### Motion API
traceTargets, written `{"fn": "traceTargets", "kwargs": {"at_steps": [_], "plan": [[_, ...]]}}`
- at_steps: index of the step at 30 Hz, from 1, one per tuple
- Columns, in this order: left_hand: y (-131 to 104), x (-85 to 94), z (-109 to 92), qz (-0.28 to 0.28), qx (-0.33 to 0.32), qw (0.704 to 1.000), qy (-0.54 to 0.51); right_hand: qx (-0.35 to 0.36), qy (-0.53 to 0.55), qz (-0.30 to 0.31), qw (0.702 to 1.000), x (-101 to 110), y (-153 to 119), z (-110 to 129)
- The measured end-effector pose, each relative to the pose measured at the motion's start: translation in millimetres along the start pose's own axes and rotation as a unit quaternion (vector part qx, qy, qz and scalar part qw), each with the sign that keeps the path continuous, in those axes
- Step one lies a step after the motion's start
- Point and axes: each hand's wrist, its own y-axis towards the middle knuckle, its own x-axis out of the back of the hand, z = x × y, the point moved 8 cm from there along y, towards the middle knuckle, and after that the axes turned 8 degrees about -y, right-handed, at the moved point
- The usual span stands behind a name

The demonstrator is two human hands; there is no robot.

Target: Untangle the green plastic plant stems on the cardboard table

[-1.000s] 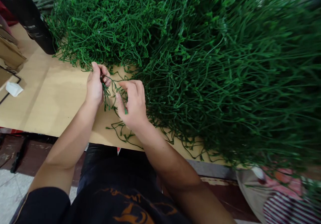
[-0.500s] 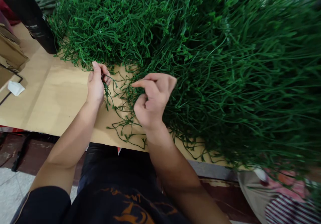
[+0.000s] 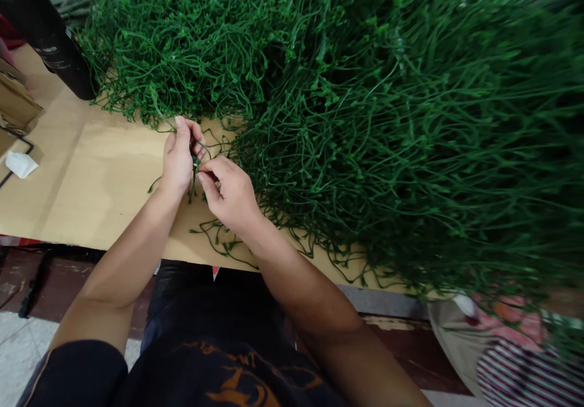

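Over the tan tabletop (image 3: 104, 176), a small bunch of thin green stems (image 3: 196, 170) hangs from the left hand (image 3: 178, 160), whose fingers curl around it. Thumb and forefinger of the right hand (image 3: 233, 192) nearly meet at the bunch; whether they pinch a stem cannot be told. Behind and rightward spreads a large heap of similar stems (image 3: 365, 133), a black bottle (image 3: 48, 36) at its left end.

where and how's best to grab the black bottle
Probably wrap the black bottle around its mid-body, coming from the near side: the body looks round and straight, and green stems crowd its right. The picture cuts off its top, so that's unjudged.
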Motion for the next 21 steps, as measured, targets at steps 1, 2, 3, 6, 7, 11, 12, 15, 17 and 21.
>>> {"fn": "traceTargets", "kwargs": {"at_steps": [1,2,3,6,7,11,12,15,17,21], "plan": [[0.4,-0.8,-0.4,0.006,-0.003,1.0,0.006,0.002,0.015,-0.001,1.0,0.6,0.2,0.4],[1.3,-1.2,-1.0,0.011,-0.007,1.0,0.011,0.001,0.027,-0.002,1.0,1.1,0.3,0.6],[2.6,-0.9,-2.0,0.014,-0.012,1.0,0.015,-0.003,0.037,-0.003,0.999,1.3,0.3,0.4],[6.1,0.6,-4.6,0.014,-0.026,0.999,0.035,-0.031,0.058,0.001,0.998,-2.7,0.2,-2.9],[6.1,-0.5,-4.9,0.021,-0.03,0.998,0.045,-0.037,0.062,0.003,0.997,-4.7,0.2,-4.2],[-0.4,-12.1,-0.5,0.085,-0.021,0.992,0.09,-0.031,0.068,-0.012,0.997,-5.9,0.9,-7.1],[-2.2,-13.9,0.7,0.093,-0.016,0.991,0.099,-0.026,0.071,-0.019,0.997,-4.3,0.9,-7.6],[-3.4,-14.6,1.7,0.096,0.001,0.989,0.109,-0.012,0.086,-0.022,0.996,-0.5,0.0,-6.0],[-1.2,-12.4,-0.3,0.085,0.01,0.992,0.097,-0.004,0.096,-0.002,0.995,-1.9,-1.1,-2.5],[2.5,-5.8,-4.1,0.037,0.025,0.996,0.083,-0.011,0.114,0.065,0.991,-10.7,-3.8,4.0]]}}
